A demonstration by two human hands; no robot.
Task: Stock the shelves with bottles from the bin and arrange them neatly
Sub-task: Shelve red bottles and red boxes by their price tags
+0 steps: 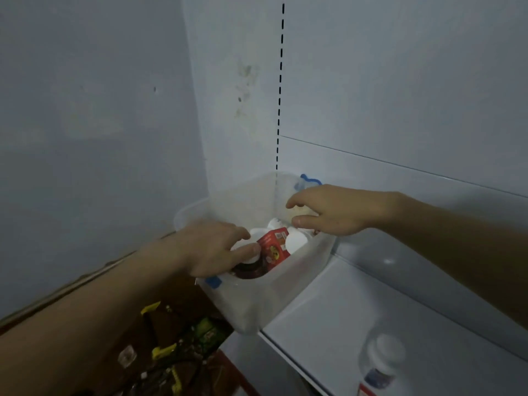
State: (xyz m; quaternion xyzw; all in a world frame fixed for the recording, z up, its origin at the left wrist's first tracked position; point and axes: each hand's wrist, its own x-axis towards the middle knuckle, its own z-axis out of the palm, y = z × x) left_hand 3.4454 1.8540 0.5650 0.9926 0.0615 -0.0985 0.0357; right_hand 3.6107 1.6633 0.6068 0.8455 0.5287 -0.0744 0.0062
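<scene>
While both hands reach into the translucent bin (274,295), stocking is just starting.
Left hand (211,250) grips a white-capped dark bottle (251,267) inside the bin; right hand (328,210) hovers loosely spread. Smooth, rigid plastic, probably slippery: grasp below the cap.

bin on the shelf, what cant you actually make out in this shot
Head view only:
- Bottle count in the bin: frosted walls and both hands cover most of them.
- Dark bottle: label hidden under the left hand.
- Right hand: fingertips blurred, so contact is unclear.
- Bottle on the shelf: label blurred.
- Floor clutter: too dark to identify.
</scene>
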